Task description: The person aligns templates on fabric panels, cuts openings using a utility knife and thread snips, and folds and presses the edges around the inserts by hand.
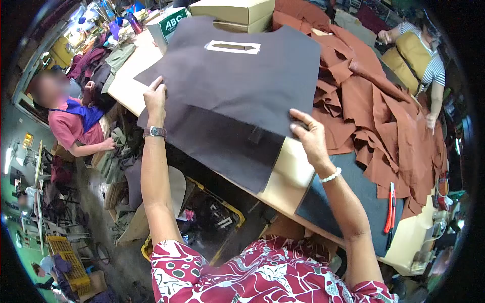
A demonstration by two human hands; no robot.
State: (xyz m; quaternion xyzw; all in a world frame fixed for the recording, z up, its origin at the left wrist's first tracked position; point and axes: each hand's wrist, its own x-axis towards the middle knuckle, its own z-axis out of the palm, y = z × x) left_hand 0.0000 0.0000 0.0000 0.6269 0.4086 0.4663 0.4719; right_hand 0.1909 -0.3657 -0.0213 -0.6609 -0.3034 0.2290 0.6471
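Over the desk's point(284, 189) near edge, the dark panel point(242, 86) is held by the half-curled left hand point(155, 99) and right hand point(312, 137), seemingly for flatness.

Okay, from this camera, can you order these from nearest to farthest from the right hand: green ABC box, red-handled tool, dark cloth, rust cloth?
From the right hand:
1. Dark cloth, at its fingertips
2. Rust cloth, just right
3. Red-handled tool, lower right
4. Green ABC box, far left

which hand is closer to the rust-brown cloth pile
Right: the right hand is beside the rust-brown cloth pile; the left hand is across the dark cloth, farther away.
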